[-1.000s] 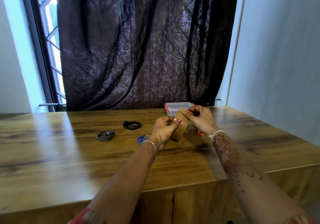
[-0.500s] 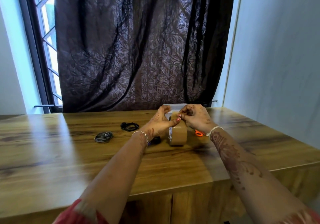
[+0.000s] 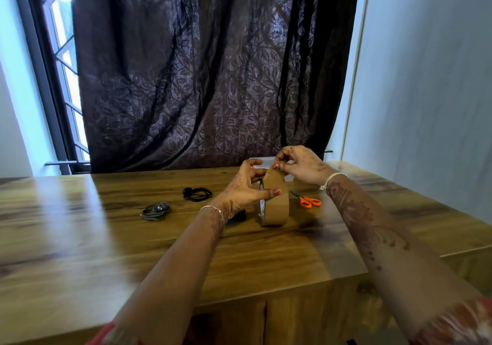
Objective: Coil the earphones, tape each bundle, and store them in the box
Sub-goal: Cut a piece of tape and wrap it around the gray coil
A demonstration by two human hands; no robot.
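Observation:
A brown tape roll (image 3: pixel 277 206) stands on edge on the wooden table (image 3: pixel 106 238). My left hand (image 3: pixel 245 187) grips the roll's left side, thumb across its face. At the top of the roll, my right hand (image 3: pixel 300 163) pinches the tape's loose end. A coiled black earphone (image 3: pixel 197 193) and a coiled grey earphone (image 3: pixel 156 211) lie to the left. A dark bundle (image 3: pixel 239 217) sits mostly hidden under my left wrist. The clear plastic box (image 3: pixel 262 160) peeks out behind my hands.
Orange-handled scissors (image 3: pixel 307 201) lie just right of the roll. A dark patterned curtain (image 3: pixel 213 78) hangs behind the table, a window at the left and a pale wall at the right. The table's front edge runs close below my forearms.
The tape roll went from lifted in both hands to standing on the table. My right hand has drawn the tape end up a little from the roll's top.

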